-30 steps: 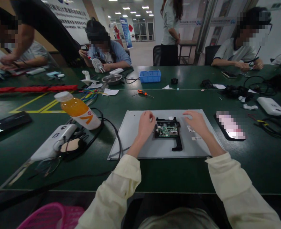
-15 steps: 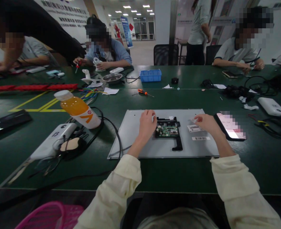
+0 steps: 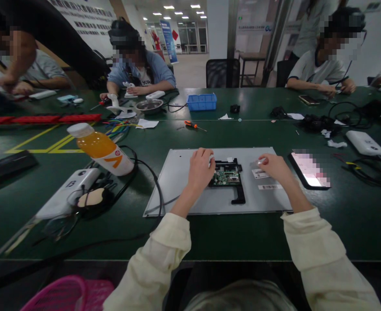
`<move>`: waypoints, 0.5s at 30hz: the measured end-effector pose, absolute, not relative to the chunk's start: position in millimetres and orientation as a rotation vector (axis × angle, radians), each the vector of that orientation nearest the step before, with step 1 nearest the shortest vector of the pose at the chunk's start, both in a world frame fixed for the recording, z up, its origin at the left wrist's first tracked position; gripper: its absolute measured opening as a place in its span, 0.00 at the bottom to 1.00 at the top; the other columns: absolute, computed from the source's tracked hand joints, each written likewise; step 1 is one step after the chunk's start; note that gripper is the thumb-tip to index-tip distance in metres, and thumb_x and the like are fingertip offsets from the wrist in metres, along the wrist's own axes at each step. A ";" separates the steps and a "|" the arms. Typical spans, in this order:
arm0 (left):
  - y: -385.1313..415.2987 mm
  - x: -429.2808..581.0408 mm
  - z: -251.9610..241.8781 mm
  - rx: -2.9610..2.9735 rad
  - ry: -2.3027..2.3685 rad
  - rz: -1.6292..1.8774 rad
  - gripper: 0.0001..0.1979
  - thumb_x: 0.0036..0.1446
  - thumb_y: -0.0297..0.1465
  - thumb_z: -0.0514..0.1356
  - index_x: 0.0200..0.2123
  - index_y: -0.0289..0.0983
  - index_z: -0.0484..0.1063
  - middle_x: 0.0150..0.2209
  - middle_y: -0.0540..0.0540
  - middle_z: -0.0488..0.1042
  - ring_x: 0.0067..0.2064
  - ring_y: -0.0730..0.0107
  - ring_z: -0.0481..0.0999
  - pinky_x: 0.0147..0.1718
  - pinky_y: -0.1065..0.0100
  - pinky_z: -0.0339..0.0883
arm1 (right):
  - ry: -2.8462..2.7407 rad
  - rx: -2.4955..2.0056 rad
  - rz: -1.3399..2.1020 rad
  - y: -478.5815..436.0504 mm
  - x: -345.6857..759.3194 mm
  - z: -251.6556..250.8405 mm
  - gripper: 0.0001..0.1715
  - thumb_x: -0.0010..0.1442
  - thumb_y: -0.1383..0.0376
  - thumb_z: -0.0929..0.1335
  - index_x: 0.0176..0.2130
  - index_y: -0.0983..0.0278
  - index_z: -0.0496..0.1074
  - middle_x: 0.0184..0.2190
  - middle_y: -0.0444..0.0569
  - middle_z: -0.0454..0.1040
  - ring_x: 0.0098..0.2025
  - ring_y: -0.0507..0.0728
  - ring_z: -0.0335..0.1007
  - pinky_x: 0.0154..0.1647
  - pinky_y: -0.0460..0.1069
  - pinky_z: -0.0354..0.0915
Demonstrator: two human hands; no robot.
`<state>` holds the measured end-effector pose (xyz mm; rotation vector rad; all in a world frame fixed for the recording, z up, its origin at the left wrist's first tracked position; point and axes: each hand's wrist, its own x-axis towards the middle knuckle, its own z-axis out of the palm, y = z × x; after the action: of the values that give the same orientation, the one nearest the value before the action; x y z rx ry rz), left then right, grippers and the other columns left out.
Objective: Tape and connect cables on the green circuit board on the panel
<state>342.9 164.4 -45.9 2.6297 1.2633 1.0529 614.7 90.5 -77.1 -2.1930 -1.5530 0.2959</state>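
Observation:
A grey metal panel (image 3: pixel 184 190) lies flat on the green table in front of me. A green circuit board in a black frame (image 3: pixel 227 177) sits at its middle. My left hand (image 3: pixel 199 169) rests on the panel at the board's left edge, fingers curled around a small white thing. My right hand (image 3: pixel 272 167) hovers over the panel's right part, pinching a small clear piece (image 3: pixel 257 162) above a white label (image 3: pixel 259 173).
A phone (image 3: pixel 309 169) lies right of the panel. An orange drink bottle (image 3: pixel 101 149), a white device (image 3: pixel 68 193) and black cables lie to the left. A screwdriver (image 3: pixel 193 125) and blue bin (image 3: pixel 201 102) sit farther back. Other people work around the table. A pink basket (image 3: pixel 67 293) is below.
My right hand moved from the board's top right corner out to the right and now pinches a small clear piece. My left hand stayed at the board's left edge.

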 end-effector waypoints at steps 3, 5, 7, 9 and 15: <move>156.0 346.6 -39.2 2.642 1.221 1.081 0.06 0.60 0.25 0.53 0.39 0.37 0.67 0.41 0.43 0.69 0.45 0.62 0.67 0.47 0.60 0.62 | -1.561 -2.185 0.271 90.3 610.9 -73.7 0.15 0.55 0.64 0.67 0.43 0.62 0.75 0.33 0.48 0.78 0.35 0.56 0.72 0.36 0.47 0.62; 153.0 347.5 -37.7 2.648 1.211 1.074 0.06 0.61 0.26 0.52 0.38 0.37 0.67 0.41 0.43 0.70 0.45 0.62 0.67 0.47 0.60 0.62 | -1.565 -2.164 0.260 90.3 608.9 -71.6 0.15 0.55 0.64 0.67 0.43 0.63 0.75 0.33 0.49 0.78 0.36 0.56 0.72 0.37 0.47 0.62; 151.8 347.1 -37.3 2.654 1.207 1.052 0.06 0.61 0.25 0.52 0.37 0.37 0.68 0.40 0.44 0.70 0.45 0.62 0.67 0.46 0.60 0.61 | -1.562 -2.133 0.249 90.6 607.5 -70.2 0.15 0.56 0.64 0.66 0.43 0.63 0.75 0.33 0.49 0.78 0.36 0.56 0.72 0.38 0.48 0.63; 151.3 346.3 -36.6 2.653 1.206 1.041 0.07 0.61 0.25 0.51 0.35 0.37 0.68 0.39 0.44 0.70 0.44 0.62 0.67 0.46 0.60 0.61 | -1.553 -2.095 0.228 91.4 606.5 -69.5 0.16 0.56 0.64 0.65 0.43 0.63 0.76 0.32 0.49 0.78 0.36 0.57 0.72 0.38 0.49 0.63; 146.6 347.4 -31.7 2.683 1.191 1.056 0.08 0.62 0.26 0.51 0.35 0.37 0.69 0.38 0.44 0.70 0.44 0.62 0.67 0.46 0.60 0.60 | -1.551 -2.009 0.147 95.5 605.6 -71.8 0.17 0.55 0.67 0.63 0.41 0.64 0.76 0.33 0.49 0.78 0.36 0.57 0.72 0.41 0.50 0.64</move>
<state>347.4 146.6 -31.7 2.6835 1.1914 1.0557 605.6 95.5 -71.8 -2.0092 -1.5508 0.1469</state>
